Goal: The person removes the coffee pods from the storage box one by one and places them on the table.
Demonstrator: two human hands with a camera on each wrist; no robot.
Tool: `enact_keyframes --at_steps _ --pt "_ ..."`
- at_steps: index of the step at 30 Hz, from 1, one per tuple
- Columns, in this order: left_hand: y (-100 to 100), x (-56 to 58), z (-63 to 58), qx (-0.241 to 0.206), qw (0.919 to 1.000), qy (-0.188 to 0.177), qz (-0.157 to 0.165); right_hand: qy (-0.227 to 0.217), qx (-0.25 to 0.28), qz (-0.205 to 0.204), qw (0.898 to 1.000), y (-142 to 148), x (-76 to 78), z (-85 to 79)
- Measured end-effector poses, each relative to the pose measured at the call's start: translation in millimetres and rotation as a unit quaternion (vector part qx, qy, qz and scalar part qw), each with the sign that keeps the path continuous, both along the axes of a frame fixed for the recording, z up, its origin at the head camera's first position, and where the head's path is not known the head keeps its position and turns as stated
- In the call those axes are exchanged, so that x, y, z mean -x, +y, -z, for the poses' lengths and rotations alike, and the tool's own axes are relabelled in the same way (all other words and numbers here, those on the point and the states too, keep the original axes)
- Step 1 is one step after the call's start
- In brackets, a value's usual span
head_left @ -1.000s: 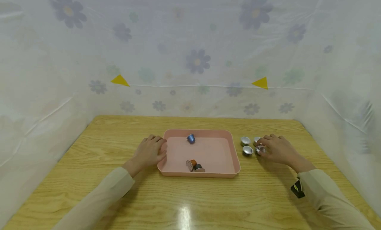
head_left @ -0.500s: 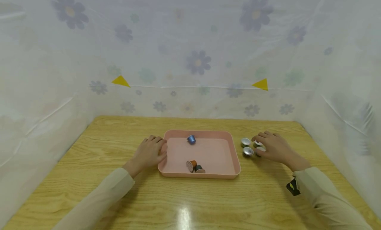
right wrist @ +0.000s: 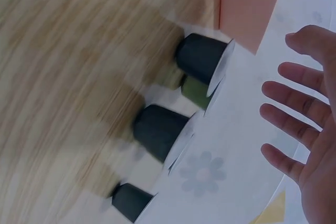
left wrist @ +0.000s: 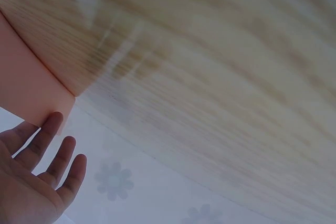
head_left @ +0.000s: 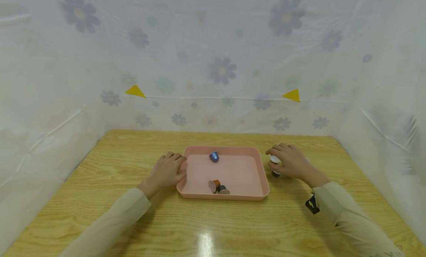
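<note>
My left hand [head_left: 168,170] holds the left rim of a pink tray [head_left: 239,195]; in the left wrist view one finger lies on its outer wall [left wrist: 31,87]. Inside the tray are a blue coffee capsule [head_left: 214,157], an orange one [head_left: 216,183] and a dark one [head_left: 222,189]. To the tray's right, my right hand [head_left: 289,162] hovers with spread fingers over several foil-topped capsules, partly hiding them. In the right wrist view, dark capsules [right wrist: 160,130] and a green capsule [right wrist: 195,92] stand lid up, apart from the fingers.
The wooden table [head_left: 206,220] runs up to a flower-patterned white sheet [head_left: 213,35] at the back and sides. Two yellow triangles [head_left: 291,95] are on the back sheet. A black item [head_left: 313,205] hangs at the right cuff.
My right hand has moved left, from the right-hand capsules to those nearest the tray. A capsule it was touching was let go and stayed on the table. The left hand stays put.
</note>
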State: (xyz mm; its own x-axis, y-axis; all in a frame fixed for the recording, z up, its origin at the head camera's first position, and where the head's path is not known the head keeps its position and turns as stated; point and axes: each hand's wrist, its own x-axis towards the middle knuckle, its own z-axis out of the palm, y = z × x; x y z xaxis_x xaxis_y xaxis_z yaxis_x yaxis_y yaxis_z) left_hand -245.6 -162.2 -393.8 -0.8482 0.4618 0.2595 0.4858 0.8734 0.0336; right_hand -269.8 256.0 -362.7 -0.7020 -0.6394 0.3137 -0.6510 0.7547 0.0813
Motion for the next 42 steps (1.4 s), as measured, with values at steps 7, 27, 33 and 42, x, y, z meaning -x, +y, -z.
enact_keyframes --at_steps 7,27,33,42 --pt "0 0.8 -0.1 -0.004 1.0000 0.003 0.002 -0.003 -0.001 -0.014 1.000 -21 6.9 -3.5" --pt "0 0.6 -0.5 -0.006 1.0000 0.001 -0.001 -0.031 -0.037 -0.034 0.998 -76 25.6 -4.7" --pt "1 1.1 -0.1 -0.004 1.0000 0.002 -0.001 -0.055 -0.048 -0.034 0.997 -90 27.8 -9.3" --pt "2 0.4 -0.9 -0.002 1.0000 0.001 0.000 -0.079 -0.057 -0.030 0.995 -105 30.7 -14.6"
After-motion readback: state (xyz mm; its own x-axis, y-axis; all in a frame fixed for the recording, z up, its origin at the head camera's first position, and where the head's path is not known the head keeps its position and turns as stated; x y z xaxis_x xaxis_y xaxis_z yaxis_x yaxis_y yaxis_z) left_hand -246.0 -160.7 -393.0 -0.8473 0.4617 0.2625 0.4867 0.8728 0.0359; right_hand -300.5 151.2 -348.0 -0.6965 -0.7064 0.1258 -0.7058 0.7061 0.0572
